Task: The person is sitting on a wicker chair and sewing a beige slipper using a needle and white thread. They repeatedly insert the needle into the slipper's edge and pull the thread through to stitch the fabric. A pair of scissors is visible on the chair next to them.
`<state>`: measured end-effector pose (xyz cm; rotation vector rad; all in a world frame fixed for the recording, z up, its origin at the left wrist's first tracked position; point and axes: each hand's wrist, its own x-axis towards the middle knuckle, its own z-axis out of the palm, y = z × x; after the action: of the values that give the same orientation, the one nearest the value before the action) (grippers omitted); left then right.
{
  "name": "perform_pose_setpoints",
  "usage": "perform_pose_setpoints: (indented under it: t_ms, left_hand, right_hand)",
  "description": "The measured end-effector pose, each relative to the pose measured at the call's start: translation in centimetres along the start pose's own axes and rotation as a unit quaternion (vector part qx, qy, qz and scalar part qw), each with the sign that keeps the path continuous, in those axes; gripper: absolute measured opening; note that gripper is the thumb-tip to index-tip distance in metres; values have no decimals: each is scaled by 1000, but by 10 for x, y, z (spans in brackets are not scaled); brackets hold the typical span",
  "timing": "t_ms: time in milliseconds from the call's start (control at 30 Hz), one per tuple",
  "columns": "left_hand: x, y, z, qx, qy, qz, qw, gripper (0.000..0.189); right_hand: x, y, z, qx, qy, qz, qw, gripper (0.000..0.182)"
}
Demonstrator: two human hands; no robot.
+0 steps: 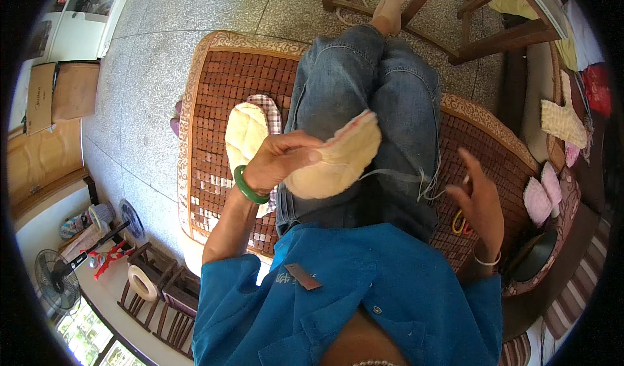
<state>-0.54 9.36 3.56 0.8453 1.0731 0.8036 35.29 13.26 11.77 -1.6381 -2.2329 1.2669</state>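
Note:
A cream, fleecy insole-shaped piece (336, 166) with a red-marked edge is pinched between the thumb and fingers of my left hand (287, 161), above my lap. Pale thread (390, 172) trails from it across my jeans into a loose tangle near my right thigh. My right hand (475, 205) hovers over the right side of the seat, index finger and thumb apart. The thread runs up to its thumb; whether the fingers grip the thread or a needle is unclear. Beside my left thigh lie another cream fleecy piece (246, 132) and a checked fabric piece (273, 110), partly overlapped.
I sit on a brown tile-bead mat (219, 93). Yellow-handled scissors (458, 222) lie beneath my right hand, partly hidden. Pink pieces (538, 198) rest farther right. A wooden-legged table (507, 44) stands ahead, near my foot. Cardboard boxes (75, 91) and a fan (57, 280) are leftward.

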Motion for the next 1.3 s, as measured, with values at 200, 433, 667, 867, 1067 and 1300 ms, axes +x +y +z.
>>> perform_pose_setpoints:
  t_ms: [200,433,667,867,1067,1300]
  left_hand:
    - [27,-9,-34,352,12,-15,936,35]
    - [20,-11,-53,129,15,-132,983,30]
    - [20,-20,-56,113,42,-129,984,27]
    - [22,-24,-52,119,50,-127,984,28]
    - [19,-23,-43,62,106,-129,984,25]
    - [16,-18,-35,30,142,-121,982,24]
  right_hand:
    - [69,-26,49,197,11,-143,970,27]
    - [143,-33,122,212,-78,-173,959,10]
    - [156,-31,127,130,-68,-219,965,17]
    - [159,-34,124,95,-89,-230,964,14]
    - [163,-36,122,84,-93,-245,961,15]
    - [163,-38,123,73,-98,-246,961,15]
